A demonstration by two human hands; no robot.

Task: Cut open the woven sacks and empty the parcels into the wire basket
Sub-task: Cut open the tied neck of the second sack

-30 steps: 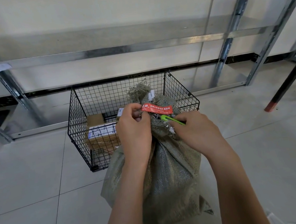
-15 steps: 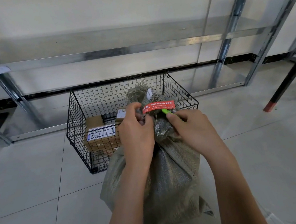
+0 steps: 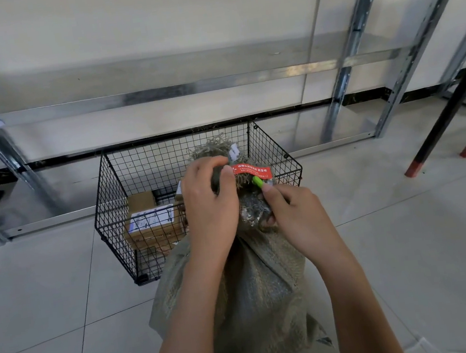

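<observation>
On the tiled floor (image 3: 48,289), just in front of the wire basket (image 3: 136,171), stands the tied woven sack (image 3: 258,291); one labelled parcel (image 3: 152,225) lies in the basket. Left hand (image 3: 212,205), fingers clamped on the sack neck; right hand (image 3: 295,212), fingers pinching a green cutter (image 3: 257,181) under the red tag (image 3: 251,171). Blade may slip into left thumb; tag print unreadable

A galvanised steel shelving frame (image 3: 155,93) stands against a white wall (image 3: 146,19) on pale grey floor tiles (image 3: 33,291); black red-tipped legs (image 3: 442,131) stand at the right.
</observation>
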